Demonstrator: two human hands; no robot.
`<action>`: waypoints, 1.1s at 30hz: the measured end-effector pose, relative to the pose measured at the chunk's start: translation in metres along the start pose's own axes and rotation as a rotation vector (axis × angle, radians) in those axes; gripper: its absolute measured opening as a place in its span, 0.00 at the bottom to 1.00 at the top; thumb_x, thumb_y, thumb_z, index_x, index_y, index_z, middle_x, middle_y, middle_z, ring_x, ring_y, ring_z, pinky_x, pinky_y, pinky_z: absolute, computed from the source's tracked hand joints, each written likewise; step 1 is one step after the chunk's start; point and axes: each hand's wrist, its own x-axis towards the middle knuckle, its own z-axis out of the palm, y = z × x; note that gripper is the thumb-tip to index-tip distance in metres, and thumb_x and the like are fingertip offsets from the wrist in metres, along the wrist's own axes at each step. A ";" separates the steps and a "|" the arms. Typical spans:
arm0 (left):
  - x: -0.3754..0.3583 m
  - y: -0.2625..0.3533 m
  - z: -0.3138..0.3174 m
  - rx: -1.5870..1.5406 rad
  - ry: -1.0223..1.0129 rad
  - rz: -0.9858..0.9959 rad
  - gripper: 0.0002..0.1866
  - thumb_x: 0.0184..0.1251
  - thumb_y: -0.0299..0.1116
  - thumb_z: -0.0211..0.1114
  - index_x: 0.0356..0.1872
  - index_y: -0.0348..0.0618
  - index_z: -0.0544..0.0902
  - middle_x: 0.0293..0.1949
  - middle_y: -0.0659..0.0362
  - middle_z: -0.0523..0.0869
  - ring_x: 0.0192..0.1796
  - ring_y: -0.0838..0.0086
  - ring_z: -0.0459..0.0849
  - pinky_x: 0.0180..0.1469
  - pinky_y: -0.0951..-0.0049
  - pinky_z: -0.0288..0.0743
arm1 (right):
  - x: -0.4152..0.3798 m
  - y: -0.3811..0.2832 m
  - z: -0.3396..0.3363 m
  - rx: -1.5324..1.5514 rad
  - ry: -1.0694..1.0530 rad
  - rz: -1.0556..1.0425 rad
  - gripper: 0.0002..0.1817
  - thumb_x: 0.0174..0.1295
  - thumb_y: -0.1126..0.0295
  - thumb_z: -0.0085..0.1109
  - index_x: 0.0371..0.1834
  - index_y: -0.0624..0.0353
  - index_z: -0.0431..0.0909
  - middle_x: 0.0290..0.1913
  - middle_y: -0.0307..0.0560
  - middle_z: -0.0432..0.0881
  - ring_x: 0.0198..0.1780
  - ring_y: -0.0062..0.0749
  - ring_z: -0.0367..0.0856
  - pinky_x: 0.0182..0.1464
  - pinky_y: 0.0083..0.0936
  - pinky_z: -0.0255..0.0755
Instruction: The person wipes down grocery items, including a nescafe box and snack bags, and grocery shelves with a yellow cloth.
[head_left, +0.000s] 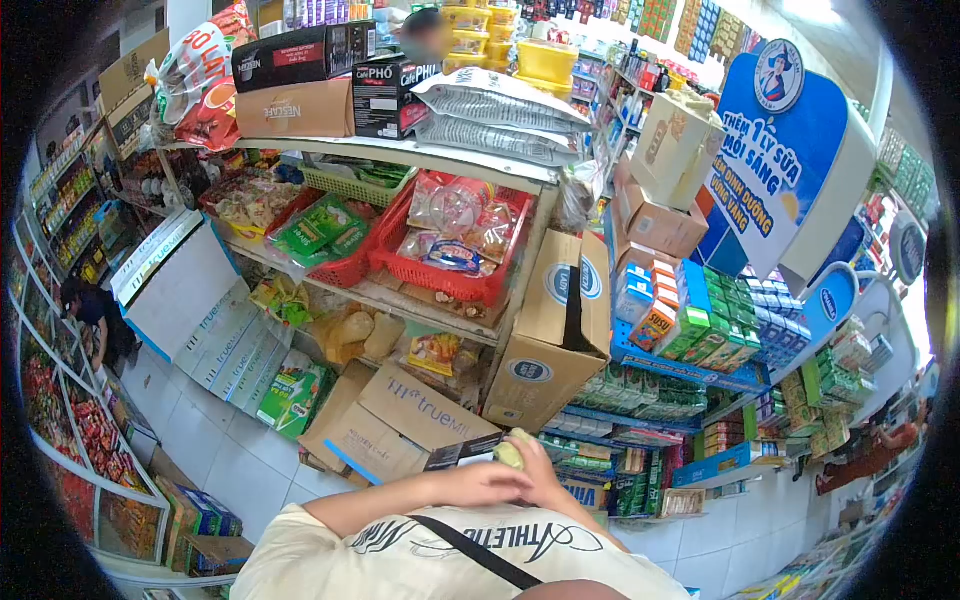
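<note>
My left hand (pixel 485 485) reaches in from the left, low in front of my chest. Its fingers lie across the wrist side of my right hand (pixel 540 474), and I see nothing held in them. The fingers of my right hand are closed round a small pale yellow-green thing (pixel 509 453), too small and partly covered to name. Both hands are close to my cream shirt (pixel 470 555), which a black strap crosses. Just beyond them lies an opened brown carton (pixel 400 420). A tall brown carton (pixel 540 350) stands past my right hand.
Red baskets (pixel 440 278) of packaged food sit on the shelf ahead. White-blue cartons (pixel 235 340) lean at the left, beside a glass-fronted case (pixel 75 440). Milk cartons (pixel 700 320) fill a blue display rack at the right. Another person (pixel 92 320) bends down at far left.
</note>
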 end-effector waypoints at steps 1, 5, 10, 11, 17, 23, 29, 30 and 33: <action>-0.006 -0.008 -0.009 -0.013 0.147 0.057 0.14 0.67 0.31 0.56 0.51 0.37 0.76 0.46 0.57 0.81 0.50 0.76 0.77 0.55 0.74 0.69 | 0.003 -0.008 -0.011 0.017 0.048 0.033 0.39 0.35 0.57 0.74 0.55 0.52 0.69 0.55 0.60 0.69 0.57 0.56 0.67 0.58 0.41 0.64; -0.048 -0.007 -0.050 -0.203 0.788 0.154 0.13 0.65 0.29 0.57 0.51 0.40 0.74 0.46 0.61 0.79 0.51 0.77 0.75 0.55 0.74 0.68 | 0.006 -0.010 -0.044 0.141 0.234 0.138 0.44 0.28 0.58 0.79 0.54 0.58 0.68 0.55 0.57 0.69 0.58 0.50 0.68 0.60 0.38 0.63; -0.101 -0.032 -0.076 0.510 0.973 0.001 0.49 0.41 0.41 0.76 0.66 0.42 0.57 0.63 0.50 0.63 0.63 0.60 0.66 0.61 0.60 0.63 | 0.013 -0.017 -0.073 0.876 0.472 0.016 0.48 0.33 0.69 0.76 0.61 0.58 0.57 0.58 0.46 0.67 0.60 0.36 0.66 0.63 0.33 0.59; -0.102 -0.037 -0.071 0.452 0.912 0.010 0.52 0.41 0.42 0.76 0.67 0.42 0.54 0.65 0.50 0.61 0.64 0.60 0.65 0.62 0.60 0.62 | 0.016 -0.025 -0.078 0.999 0.519 -0.007 0.49 0.33 0.69 0.76 0.62 0.58 0.57 0.58 0.46 0.67 0.60 0.36 0.66 0.63 0.34 0.59; -0.090 -0.047 -0.054 0.005 0.533 0.245 0.65 0.38 0.46 0.78 0.71 0.44 0.36 0.69 0.50 0.53 0.69 0.64 0.57 0.66 0.64 0.55 | 0.026 -0.028 -0.067 1.253 0.445 0.051 0.47 0.35 0.57 0.73 0.60 0.57 0.58 0.55 0.46 0.71 0.56 0.35 0.71 0.58 0.31 0.66; -0.088 -0.023 -0.035 -0.019 0.694 0.181 0.63 0.42 0.35 0.76 0.70 0.39 0.34 0.70 0.51 0.49 0.72 0.67 0.51 0.69 0.70 0.44 | 0.018 -0.025 -0.042 1.266 0.407 0.185 0.44 0.41 0.58 0.70 0.62 0.60 0.58 0.56 0.46 0.69 0.56 0.34 0.70 0.59 0.30 0.64; -0.087 -0.032 -0.022 -0.134 0.872 0.324 0.59 0.42 0.36 0.75 0.71 0.38 0.41 0.67 0.48 0.57 0.69 0.62 0.58 0.67 0.69 0.50 | 0.031 -0.013 -0.040 1.196 0.606 0.114 0.27 0.61 0.66 0.55 0.62 0.58 0.60 0.58 0.46 0.69 0.58 0.35 0.69 0.62 0.32 0.60; -0.087 -0.029 -0.021 0.078 0.885 0.262 0.57 0.41 0.38 0.75 0.70 0.38 0.44 0.65 0.47 0.60 0.66 0.60 0.61 0.66 0.67 0.53 | 0.037 -0.021 -0.053 1.261 0.620 0.161 0.25 0.62 0.67 0.53 0.62 0.58 0.62 0.58 0.47 0.70 0.58 0.35 0.69 0.62 0.31 0.60; -0.091 -0.011 -0.022 0.578 0.864 0.116 0.53 0.38 0.42 0.75 0.68 0.39 0.54 0.57 0.45 0.68 0.59 0.55 0.68 0.61 0.64 0.61 | 0.045 -0.018 -0.073 0.929 0.394 0.228 0.21 0.63 0.69 0.51 0.59 0.59 0.66 0.56 0.46 0.72 0.58 0.34 0.70 0.61 0.30 0.62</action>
